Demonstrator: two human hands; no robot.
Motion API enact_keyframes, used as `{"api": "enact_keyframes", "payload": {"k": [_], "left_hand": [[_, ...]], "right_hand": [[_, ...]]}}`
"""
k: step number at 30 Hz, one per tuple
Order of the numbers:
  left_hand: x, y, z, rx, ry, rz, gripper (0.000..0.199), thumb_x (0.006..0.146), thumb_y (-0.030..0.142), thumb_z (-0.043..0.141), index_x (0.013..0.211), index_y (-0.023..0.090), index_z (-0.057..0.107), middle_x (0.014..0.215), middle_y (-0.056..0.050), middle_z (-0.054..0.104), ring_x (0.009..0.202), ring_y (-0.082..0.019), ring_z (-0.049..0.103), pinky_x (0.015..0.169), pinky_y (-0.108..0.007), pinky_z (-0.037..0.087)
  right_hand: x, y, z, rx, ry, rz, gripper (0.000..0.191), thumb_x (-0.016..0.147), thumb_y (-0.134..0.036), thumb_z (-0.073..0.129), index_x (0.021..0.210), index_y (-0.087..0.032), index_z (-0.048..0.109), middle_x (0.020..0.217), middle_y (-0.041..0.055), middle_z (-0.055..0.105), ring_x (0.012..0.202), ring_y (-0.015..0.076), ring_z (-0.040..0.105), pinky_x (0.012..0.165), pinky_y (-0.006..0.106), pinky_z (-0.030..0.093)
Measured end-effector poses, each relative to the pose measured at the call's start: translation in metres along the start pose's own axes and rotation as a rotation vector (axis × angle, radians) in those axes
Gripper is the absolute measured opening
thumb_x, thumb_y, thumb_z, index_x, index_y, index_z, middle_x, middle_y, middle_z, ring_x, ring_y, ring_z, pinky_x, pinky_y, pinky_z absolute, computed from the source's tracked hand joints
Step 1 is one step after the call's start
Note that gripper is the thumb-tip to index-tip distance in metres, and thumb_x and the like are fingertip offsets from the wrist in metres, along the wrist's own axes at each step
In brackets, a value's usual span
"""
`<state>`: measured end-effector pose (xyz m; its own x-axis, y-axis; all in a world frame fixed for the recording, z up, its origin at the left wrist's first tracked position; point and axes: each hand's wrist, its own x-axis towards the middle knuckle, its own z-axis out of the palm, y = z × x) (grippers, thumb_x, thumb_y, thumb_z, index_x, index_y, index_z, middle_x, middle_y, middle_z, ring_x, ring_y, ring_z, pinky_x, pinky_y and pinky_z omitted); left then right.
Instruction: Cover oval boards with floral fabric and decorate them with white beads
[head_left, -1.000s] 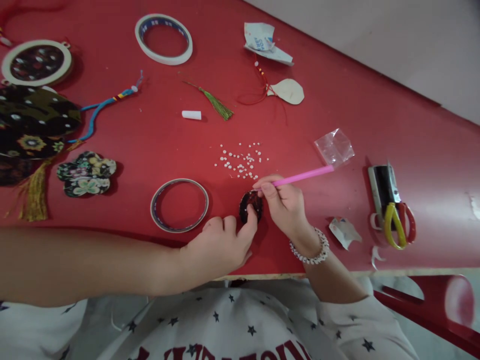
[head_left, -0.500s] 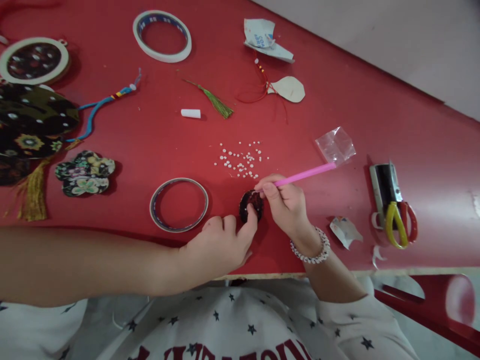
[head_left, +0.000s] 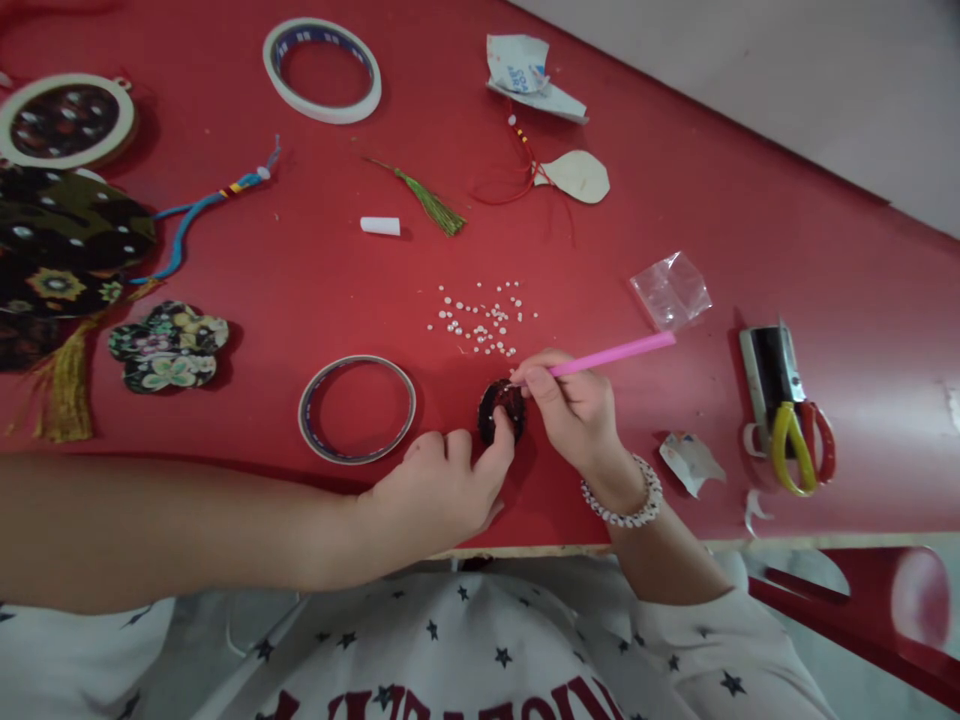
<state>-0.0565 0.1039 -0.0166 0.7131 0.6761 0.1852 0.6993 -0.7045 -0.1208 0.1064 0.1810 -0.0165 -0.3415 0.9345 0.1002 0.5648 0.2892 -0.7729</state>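
Observation:
A small dark round piece with tiny white dots lies near the table's front edge. The index finger of my left hand rests on it, the other fingers curled and the thumb partly hidden. Pinched in my right hand is a pink stick, its lower tip at the upper right rim of the dark piece and its other end pointing right. Just above the piece, small white beads are scattered on the red table.
Tape rings lie left and upper left. A green tassel, white tube and clear bag are farther back. Yellow-and-red-handled scissors lie right, beside a paper scrap. Flower-shaped piece and decorated discs sit left.
The pink stick's far end has tilted slightly downward and shifted a little to the right, its tip staying at the dark piece. My left hand looks unchanged.

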Motion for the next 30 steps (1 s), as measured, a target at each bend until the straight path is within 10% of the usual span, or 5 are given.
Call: {"api": "enact_keyframes", "payload": {"k": [30], "left_hand": [[-0.0007, -0.001, -0.0021, -0.008, -0.02, 0.007, 0.043, 0.091, 0.032, 0.035, 0.112, 0.007, 0.062, 0.123, -0.018, 0.057, 0.056, -0.014, 0.051, 0.041, -0.03, 0.036]], "right_hand": [[-0.0011, -0.0018, -0.0036, -0.004, -0.039, -0.027, 0.027, 0.091, -0.033, 0.045, 0.074, -0.018, 0.061, 0.068, 0.0003, 0.063, 0.06, 0.0103, 0.057, 0.056, 0.023, 0.045]]}}
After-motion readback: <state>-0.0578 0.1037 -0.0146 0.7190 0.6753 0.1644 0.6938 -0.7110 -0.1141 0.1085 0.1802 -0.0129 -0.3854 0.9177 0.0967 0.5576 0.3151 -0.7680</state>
